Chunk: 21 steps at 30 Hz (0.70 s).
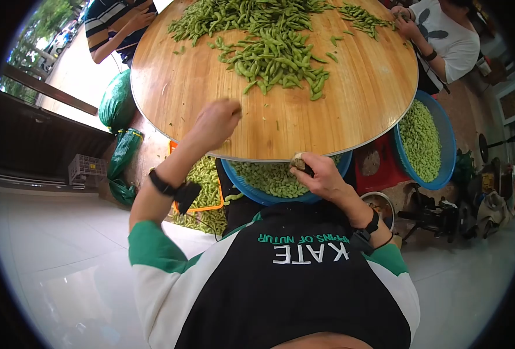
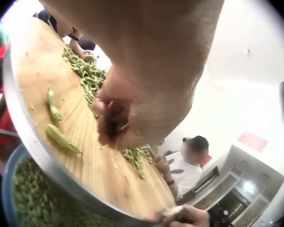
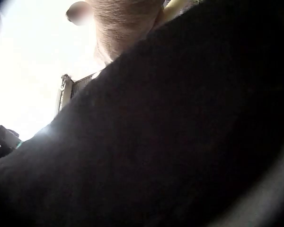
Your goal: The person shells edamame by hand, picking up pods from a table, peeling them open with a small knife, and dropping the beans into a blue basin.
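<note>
My left hand (image 1: 215, 123) is over the near left part of the round wooden table (image 1: 182, 99), blurred, with its fingers curled inward. No pod shows in it; in the left wrist view its palm side is dark. Two green soybean pods (image 2: 61, 138) lie near the metal rim in that view. At the table's front edge, my right hand (image 1: 325, 179) pinches a small brown object with a pale top (image 1: 298, 163) between thumb and fingers. A large heap of soybean pods (image 1: 275, 64) covers the table's far middle. The right wrist view is mostly blocked by dark cloth.
Below the front edge stands a blue basin (image 1: 234, 177) of shelled green beans, with another blue basin (image 1: 448, 136) at the right. An orange-rimmed crate (image 1: 219, 200) of pods sits at the left. Two people (image 1: 115, 29) work across the table. Green sacks (image 1: 118, 102) stand on the floor.
</note>
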### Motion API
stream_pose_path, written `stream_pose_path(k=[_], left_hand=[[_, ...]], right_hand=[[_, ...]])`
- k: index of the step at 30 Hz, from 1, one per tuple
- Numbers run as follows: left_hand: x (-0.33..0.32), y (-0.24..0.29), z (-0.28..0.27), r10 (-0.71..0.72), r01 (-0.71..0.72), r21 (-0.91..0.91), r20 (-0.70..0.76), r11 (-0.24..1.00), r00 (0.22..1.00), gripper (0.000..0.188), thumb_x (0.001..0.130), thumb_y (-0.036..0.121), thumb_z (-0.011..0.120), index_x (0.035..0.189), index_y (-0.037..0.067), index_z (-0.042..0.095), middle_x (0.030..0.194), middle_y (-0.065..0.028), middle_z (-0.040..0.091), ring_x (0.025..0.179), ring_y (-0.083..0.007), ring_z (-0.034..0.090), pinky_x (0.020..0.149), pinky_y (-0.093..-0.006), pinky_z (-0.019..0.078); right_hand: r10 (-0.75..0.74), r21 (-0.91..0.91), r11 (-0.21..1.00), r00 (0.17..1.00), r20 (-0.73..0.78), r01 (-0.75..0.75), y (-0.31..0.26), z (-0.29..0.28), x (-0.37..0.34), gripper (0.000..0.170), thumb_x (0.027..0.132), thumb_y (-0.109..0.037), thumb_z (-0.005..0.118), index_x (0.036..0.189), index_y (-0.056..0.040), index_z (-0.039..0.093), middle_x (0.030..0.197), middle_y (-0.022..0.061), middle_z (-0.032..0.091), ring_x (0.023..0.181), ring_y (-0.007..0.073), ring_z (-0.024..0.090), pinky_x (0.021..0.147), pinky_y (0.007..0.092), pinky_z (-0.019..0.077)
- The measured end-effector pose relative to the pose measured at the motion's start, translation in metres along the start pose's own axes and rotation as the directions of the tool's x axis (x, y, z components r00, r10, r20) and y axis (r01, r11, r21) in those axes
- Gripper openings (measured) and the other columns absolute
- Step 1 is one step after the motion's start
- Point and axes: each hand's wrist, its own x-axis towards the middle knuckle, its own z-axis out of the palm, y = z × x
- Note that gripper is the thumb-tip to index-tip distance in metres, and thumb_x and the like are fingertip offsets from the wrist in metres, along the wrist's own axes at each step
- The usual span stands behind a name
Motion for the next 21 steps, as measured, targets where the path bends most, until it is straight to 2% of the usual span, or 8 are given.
stream_pose_path(k=[2,4,8,9,10,12,14,21], left_hand=[[0.033,-0.008,0.027,-0.075,0.080,0.009,-0.241,0.997,0.968,0.018,0.082,0.017,0.057,0.089,0.001,0.062,0.084,-0.0217,0.061,0.085,-0.0392,0.059,0.076,-0.0475,0.0472],[0.058,-0.021,0.042,-0.135,0.144,0.025,-0.212,0.989,0.968,0.018,0.081,0.016,0.057,0.090,0.001,0.062,0.084,-0.0219,0.062,0.084,-0.0399,0.059,0.075,-0.0480,0.0473],[0.060,-0.028,0.046,-0.140,0.139,-0.017,-0.158,0.990,0.978,0.025,0.077,0.012,0.058,0.099,0.001,0.062,0.083,-0.0229,0.064,0.073,-0.0396,0.061,0.067,-0.0447,0.0497],[0.056,-0.027,0.047,-0.141,0.140,-0.016,-0.154,0.990,0.978,0.025,0.077,0.012,0.058,0.099,0.001,0.062,0.083,-0.0229,0.064,0.073,-0.0396,0.061,0.067,-0.0447,0.0497],[0.049,-0.026,0.047,-0.184,0.159,-0.203,-0.108,0.966,0.977,0.025,0.081,0.013,0.059,0.102,-0.001,0.061,0.078,-0.0164,0.064,0.068,-0.0290,0.062,0.061,-0.0385,0.0492],[0.034,-0.011,0.043,-0.218,0.185,-0.378,-0.046,0.907,0.975,0.025,0.086,0.013,0.059,0.105,-0.002,0.061,0.073,-0.0098,0.063,0.063,-0.0184,0.062,0.054,-0.0324,0.0486],[0.019,0.024,0.031,-0.247,0.253,-0.747,0.122,0.614,0.961,0.021,0.088,0.013,0.058,0.102,-0.004,0.060,0.075,-0.0049,0.060,0.063,-0.0083,0.059,0.050,-0.0234,0.0453],[-0.008,0.066,0.053,-0.063,0.159,-0.841,0.148,0.517,0.987,0.032,0.085,0.001,0.064,0.113,0.000,0.049,0.081,-0.0054,0.061,0.063,-0.0081,0.059,0.050,-0.0234,0.0443]], right_hand=[[0.074,0.008,0.997,0.997,0.019,-0.074,-0.002,-0.004,0.000,0.018,0.082,-0.010,0.067,0.094,-0.0002,0.058,0.074,0.0118,0.058,0.066,0.0269,0.060,0.060,0.0315,0.0472],[0.232,0.283,0.932,0.973,0.007,-0.225,-0.006,-0.005,-0.001,0.020,0.086,-0.012,0.065,0.100,0.0014,0.058,0.072,0.0057,0.058,0.065,0.0171,0.059,0.059,0.0299,0.0465],[0.266,0.406,0.881,0.964,0.004,-0.245,0.000,-0.010,-0.006,0.024,0.089,-0.013,0.061,0.108,0.0016,0.058,0.073,0.0012,0.057,0.063,0.0086,0.054,0.052,0.0265,0.0433],[0.360,0.521,0.781,0.930,0.076,-0.345,0.002,-0.012,-0.005,0.025,0.091,-0.013,0.058,0.112,0.0013,0.057,0.074,0.0015,0.058,0.061,0.0077,0.051,0.049,0.0243,0.0408],[0.438,0.617,0.656,0.885,0.159,-0.435,0.003,-0.012,-0.003,0.027,0.092,-0.013,0.055,0.115,0.0010,0.055,0.076,0.0019,0.058,0.058,0.0067,0.048,0.046,0.0220,0.0382],[0.429,0.703,0.575,0.886,0.176,-0.418,0.005,-0.009,0.003,0.029,0.094,-0.014,0.052,0.119,0.0003,0.053,0.078,0.0032,0.058,0.058,0.0061,0.047,0.045,0.0204,0.0365],[0.420,0.777,0.486,0.886,0.194,-0.401,0.005,-0.006,0.008,0.031,0.095,-0.014,0.048,0.123,-0.0004,0.051,0.081,0.0045,0.058,0.057,0.0056,0.045,0.044,0.0188,0.0347],[0.387,0.903,0.294,0.903,0.187,-0.313,0.006,-0.002,0.015,0.031,0.098,-0.015,0.043,0.126,0.0001,0.046,0.086,0.0079,0.056,0.056,0.0088,0.044,0.042,0.0201,0.0349]])
